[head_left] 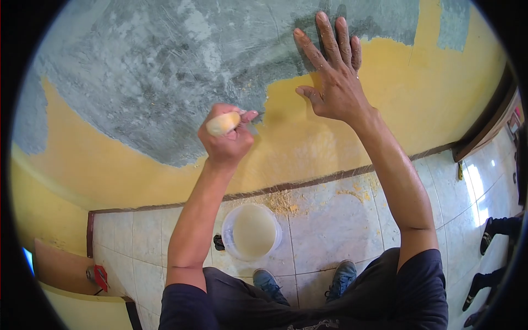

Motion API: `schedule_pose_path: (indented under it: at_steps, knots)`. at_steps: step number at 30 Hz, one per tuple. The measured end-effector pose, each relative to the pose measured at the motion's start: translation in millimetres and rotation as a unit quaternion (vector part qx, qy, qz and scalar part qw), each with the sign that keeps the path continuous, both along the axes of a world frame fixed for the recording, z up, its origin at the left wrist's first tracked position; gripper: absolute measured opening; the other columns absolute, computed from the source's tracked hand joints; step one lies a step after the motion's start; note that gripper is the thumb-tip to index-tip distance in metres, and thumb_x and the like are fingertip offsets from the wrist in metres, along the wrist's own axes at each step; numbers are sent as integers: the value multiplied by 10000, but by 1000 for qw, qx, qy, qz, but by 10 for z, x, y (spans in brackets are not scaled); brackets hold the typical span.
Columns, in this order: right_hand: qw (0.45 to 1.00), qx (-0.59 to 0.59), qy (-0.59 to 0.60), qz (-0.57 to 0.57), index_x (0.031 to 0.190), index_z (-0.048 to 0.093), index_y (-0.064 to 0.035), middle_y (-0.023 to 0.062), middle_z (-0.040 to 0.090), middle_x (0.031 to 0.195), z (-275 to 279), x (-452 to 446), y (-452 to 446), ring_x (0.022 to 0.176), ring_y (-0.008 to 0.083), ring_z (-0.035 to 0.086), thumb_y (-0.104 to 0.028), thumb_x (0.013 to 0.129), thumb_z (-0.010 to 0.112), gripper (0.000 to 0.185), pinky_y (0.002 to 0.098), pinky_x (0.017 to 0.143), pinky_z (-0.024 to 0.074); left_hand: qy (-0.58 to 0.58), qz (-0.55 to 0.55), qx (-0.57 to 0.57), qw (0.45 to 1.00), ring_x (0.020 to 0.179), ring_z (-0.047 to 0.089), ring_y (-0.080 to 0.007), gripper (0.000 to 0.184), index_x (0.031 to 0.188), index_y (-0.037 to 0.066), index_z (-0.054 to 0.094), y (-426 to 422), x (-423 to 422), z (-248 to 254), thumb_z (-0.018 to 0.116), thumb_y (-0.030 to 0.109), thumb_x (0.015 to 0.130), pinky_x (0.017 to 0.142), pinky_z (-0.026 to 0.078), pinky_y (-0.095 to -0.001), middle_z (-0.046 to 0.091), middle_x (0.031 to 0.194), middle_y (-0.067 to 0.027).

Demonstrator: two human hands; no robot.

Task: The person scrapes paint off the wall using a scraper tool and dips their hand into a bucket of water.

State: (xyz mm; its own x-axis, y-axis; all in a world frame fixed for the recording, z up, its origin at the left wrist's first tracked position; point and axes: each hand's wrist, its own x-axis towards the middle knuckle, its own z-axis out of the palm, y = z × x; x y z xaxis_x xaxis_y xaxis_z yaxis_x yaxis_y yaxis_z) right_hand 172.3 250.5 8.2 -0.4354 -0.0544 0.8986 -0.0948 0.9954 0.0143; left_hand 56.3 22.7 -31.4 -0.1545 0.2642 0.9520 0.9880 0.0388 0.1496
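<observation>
My left hand (228,144) is closed around the pale yellowish handle of a scraper (224,124), its rounded end pointing toward me. The blade is mostly hidden behind my fingers, close to the ragged edge of the yellow paint (308,129). My right hand (340,88) lies spread against the wall, with the palm over the yellow paint and the fingertips on the grey bare patch (181,71). Dust coats its fingers.
A white bucket (224,237) of cloudy liquid stands on the tiled floor (324,242) before my feet. Paint flakes (283,203) lie along the dark baseboard (330,177). A red-and-grey object (100,278) is at left; other people's feet (487,235) show at right.
</observation>
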Motion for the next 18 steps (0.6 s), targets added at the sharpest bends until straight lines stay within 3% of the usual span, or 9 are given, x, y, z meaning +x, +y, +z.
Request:
schedule_pose_path:
  at_steps: [2, 6, 8, 10, 13, 18]
  knots:
    - [1000, -3, -4, 3, 1562, 264, -313, 108, 41, 1664, 7, -15, -10, 1517, 395, -11, -250, 698, 827, 1033, 587, 1180, 57, 70, -41, -37, 996, 683, 626, -147, 330, 891, 2, 530, -36, 52, 35, 759, -160, 717, 616, 551, -258, 586, 863, -77]
    - [1000, 2, 13, 14, 1562, 268, -311, 112, 53, 1663, -17, -4, -32, 1516, 399, -1, -242, 688, 831, 1042, 587, 1178, 60, -3, 11, -14, 1000, 658, 625, -162, 301, 871, 16, 559, 50, 102, 37, 775, -119, 712, 592, 541, -272, 594, 774, -61]
    - [1000, -1, 7, 13, 1562, 267, -312, 112, 53, 1662, -25, -6, -6, 1515, 402, 2, -240, 683, 833, 1049, 588, 1177, 62, 9, -3, -3, 1000, 650, 636, -169, 293, 845, 20, 565, 61, 184, 49, 792, -102, 707, 588, 548, -285, 593, 782, -61]
    - [1000, -6, -5, 9, 1564, 260, -313, 112, 44, 1663, 9, 15, -16, 1514, 405, 0, -246, 683, 836, 1054, 594, 1175, 66, -59, 49, -39, 996, 664, 643, -165, 287, 813, 17, 567, 65, 201, 77, 806, -96, 702, 595, 553, -289, 599, 833, -68]
    - [1000, 0, -4, 6, 1564, 256, -316, 112, 32, 1664, 2, 9, -8, 1514, 406, -4, -246, 684, 838, 1058, 592, 1174, 72, 1, 31, 6, 1000, 666, 643, -165, 294, 812, 10, 565, 94, 127, 86, 813, -97, 696, 592, 548, -284, 603, 842, -73]
    - [1000, -3, -10, 1, 1560, 267, -316, 107, 43, 1663, -30, -2, 17, 1513, 403, 1, -250, 675, 844, 1058, 583, 1170, 91, -58, 18, -15, 998, 667, 643, -161, 280, 783, 10, 561, 70, 129, -5, 801, -110, 702, 581, 552, -290, 597, 834, -70]
